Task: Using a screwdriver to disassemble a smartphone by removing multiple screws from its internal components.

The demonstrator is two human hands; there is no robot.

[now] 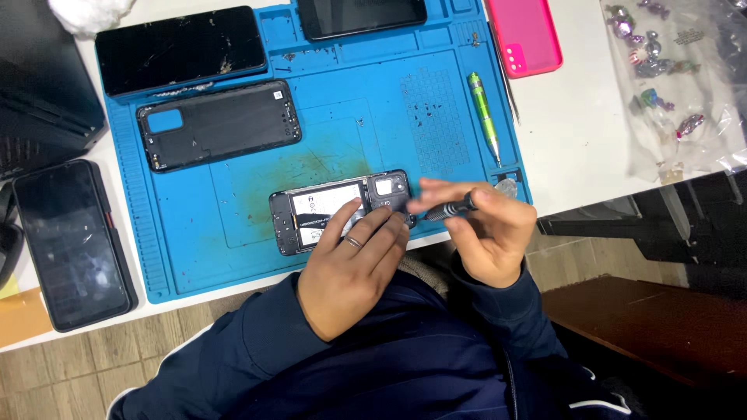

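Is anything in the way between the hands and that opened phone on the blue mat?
Nothing visible. The left hand rests directly on the opened phone, and the right hand holds a dark screwdriver with its tip at the phone's camera end. The green screwdriver lies off to the side.

Pretty crowded bench. The middle of the blue mat (233, 202) is bare, so a hand could come in there between the black back cover (219, 124) and the opened phone (342, 211). The right side is tighter: the green screwdriver (484, 115) lies along the mat edge, with the pink case (523, 35) above it.
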